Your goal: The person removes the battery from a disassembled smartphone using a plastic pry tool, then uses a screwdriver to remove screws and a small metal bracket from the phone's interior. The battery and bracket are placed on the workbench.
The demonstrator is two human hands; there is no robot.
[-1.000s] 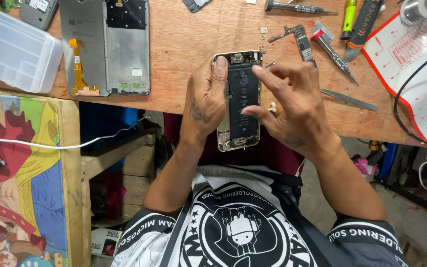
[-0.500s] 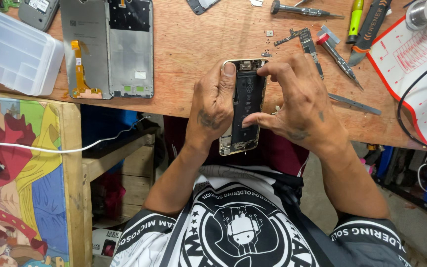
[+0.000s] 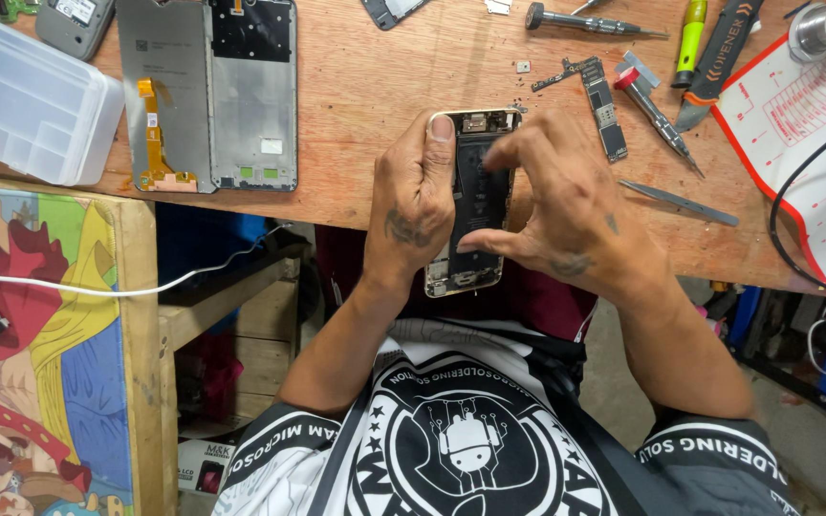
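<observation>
The left hand (image 3: 415,205) is wrapping around the left edge of an opened phone (image 3: 475,205), thumb lying along its frame, holding it over the near edge of the wooden workbench (image 3: 384,105). The right hand (image 3: 566,215) is resting on the phone's right side, thumb and forefinger pressing on its black interior. A bare circuit board (image 3: 602,110) is lying just beyond, with 2 display frames (image 3: 207,91) lying well to the left.
</observation>
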